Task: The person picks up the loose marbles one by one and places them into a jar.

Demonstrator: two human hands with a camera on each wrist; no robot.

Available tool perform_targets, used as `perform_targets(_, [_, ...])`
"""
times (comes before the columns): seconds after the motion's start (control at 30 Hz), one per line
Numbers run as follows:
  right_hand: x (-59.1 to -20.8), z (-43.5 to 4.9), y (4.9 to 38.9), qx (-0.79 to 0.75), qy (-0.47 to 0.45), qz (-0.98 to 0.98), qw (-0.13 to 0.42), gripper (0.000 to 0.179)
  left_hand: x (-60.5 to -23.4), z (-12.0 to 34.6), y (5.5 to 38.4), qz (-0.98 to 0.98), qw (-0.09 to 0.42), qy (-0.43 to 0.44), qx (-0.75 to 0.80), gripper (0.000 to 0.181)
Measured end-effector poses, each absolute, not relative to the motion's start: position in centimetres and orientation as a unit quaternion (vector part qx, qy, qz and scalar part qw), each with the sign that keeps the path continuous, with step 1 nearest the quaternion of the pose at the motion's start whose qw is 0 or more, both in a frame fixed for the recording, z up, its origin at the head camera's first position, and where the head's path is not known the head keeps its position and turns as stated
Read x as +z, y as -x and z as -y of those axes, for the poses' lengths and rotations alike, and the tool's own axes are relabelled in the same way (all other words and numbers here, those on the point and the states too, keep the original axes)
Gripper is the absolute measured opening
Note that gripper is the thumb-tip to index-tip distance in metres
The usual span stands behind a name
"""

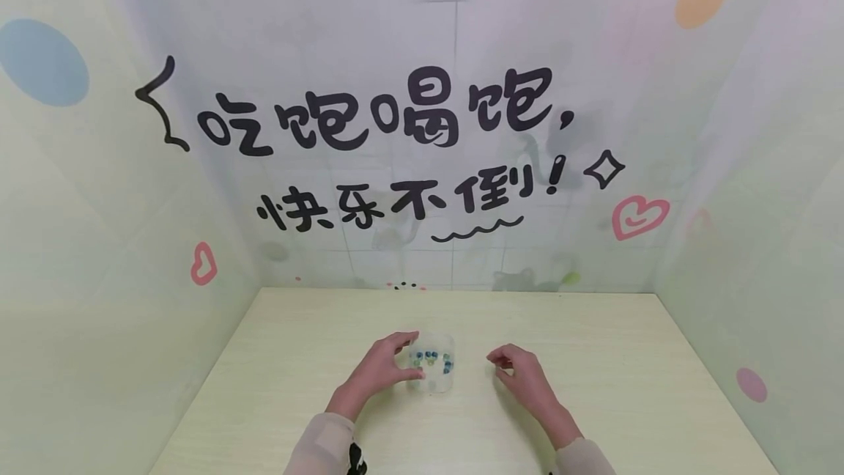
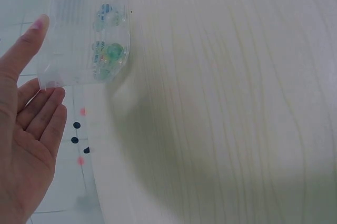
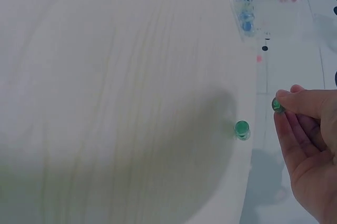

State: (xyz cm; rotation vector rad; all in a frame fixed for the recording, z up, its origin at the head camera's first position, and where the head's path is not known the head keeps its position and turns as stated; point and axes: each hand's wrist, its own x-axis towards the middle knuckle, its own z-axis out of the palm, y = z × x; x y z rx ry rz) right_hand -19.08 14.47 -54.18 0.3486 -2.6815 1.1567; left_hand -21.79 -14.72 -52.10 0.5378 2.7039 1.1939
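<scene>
A clear plastic box (image 1: pixel 433 385) stands on the table with several blue and green glass marbles (image 2: pixel 114 51) in it. My left hand (image 1: pixel 381 366) holds the box at its left side, thumb on one wall and fingers on the opposite one. To the right of the box, my right hand (image 1: pixel 524 372) is raised above the table and apart from the box. It pinches a green glass marble (image 3: pixel 277 105) between thumb and fingertips. Another green marble (image 3: pixel 242 128) rests on the table near that hand; in the head view I cannot make it out.
The pale wood-grain table (image 1: pixel 264 387) has a straight back edge. A printed cloth backdrop (image 1: pixel 422 35) with black writing rises behind it, and patterned side walls (image 1: pixel 778 255) stand at left and right.
</scene>
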Motion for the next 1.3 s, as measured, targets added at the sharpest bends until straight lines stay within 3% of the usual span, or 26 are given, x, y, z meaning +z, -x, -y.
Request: perform_targets(1.3, [-51.1,-9.8,19.4,0.4,-0.182,0.894,0.09,0.022,-51.8,14.7,21.7,-0.896,0.079,-0.172,0.401,0.076])
